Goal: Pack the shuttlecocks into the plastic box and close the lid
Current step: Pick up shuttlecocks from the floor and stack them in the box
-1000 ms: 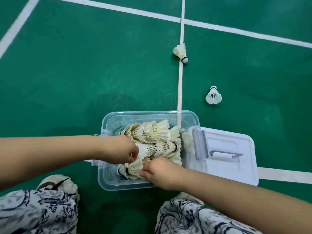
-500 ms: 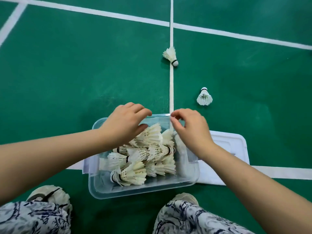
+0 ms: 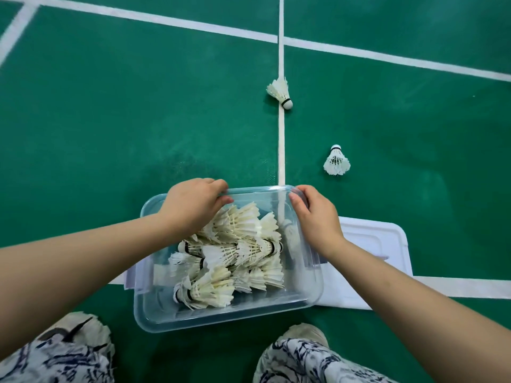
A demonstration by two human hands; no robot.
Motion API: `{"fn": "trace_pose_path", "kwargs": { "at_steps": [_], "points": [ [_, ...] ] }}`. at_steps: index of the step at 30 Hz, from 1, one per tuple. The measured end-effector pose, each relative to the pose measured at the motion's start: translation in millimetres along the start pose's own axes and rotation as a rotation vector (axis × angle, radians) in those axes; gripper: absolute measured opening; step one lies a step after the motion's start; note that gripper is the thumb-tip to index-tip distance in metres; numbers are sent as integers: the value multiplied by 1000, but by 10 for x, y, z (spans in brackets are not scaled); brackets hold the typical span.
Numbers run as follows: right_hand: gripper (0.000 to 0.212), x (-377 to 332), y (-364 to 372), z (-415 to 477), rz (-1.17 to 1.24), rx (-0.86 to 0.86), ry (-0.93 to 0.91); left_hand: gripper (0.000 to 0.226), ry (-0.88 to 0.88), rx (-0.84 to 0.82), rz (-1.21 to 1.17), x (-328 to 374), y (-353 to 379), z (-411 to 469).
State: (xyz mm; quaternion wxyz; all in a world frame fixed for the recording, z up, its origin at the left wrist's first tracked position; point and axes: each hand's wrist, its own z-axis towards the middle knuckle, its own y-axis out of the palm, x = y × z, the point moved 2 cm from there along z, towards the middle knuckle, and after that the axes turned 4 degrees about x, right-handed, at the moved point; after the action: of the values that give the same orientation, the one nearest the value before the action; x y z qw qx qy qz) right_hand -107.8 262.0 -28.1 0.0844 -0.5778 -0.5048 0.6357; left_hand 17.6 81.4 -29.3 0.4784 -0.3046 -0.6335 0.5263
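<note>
Gripping the box (image 3: 221, 323) by its far rim, left hand (image 3: 193, 208) and right hand (image 3: 315, 217) curl over probably light, flexible plastic.

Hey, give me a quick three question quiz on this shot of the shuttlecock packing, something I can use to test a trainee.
1. True or false: the lid is already on the plastic box.
2. How many shuttlecocks lie loose on the floor outside the box?
3. Where do the left hand and right hand grip the box? A) near rim B) far rim C) side latches

Key: 1 false, the lid lies on the floor to the right of the box. 2 two. 3 B.
</note>
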Motion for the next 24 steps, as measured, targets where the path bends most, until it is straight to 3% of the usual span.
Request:
{"fn": "trace_pose_path", "kwargs": {
  "at_steps": [15, 20, 24],
  "points": [
    [24, -606, 575, 210, -9, -75, -67, 34, -20, 8, 95, -785, -293, -23],
    [37, -604, 510, 199, 20, -165, -93, 34, 2, -29, 151, -755, -291, -28],
    [42, -471, 399, 128, 117, -99, -55, 53, 104, -3, 195, -596, -309, -10]
  ]
}}
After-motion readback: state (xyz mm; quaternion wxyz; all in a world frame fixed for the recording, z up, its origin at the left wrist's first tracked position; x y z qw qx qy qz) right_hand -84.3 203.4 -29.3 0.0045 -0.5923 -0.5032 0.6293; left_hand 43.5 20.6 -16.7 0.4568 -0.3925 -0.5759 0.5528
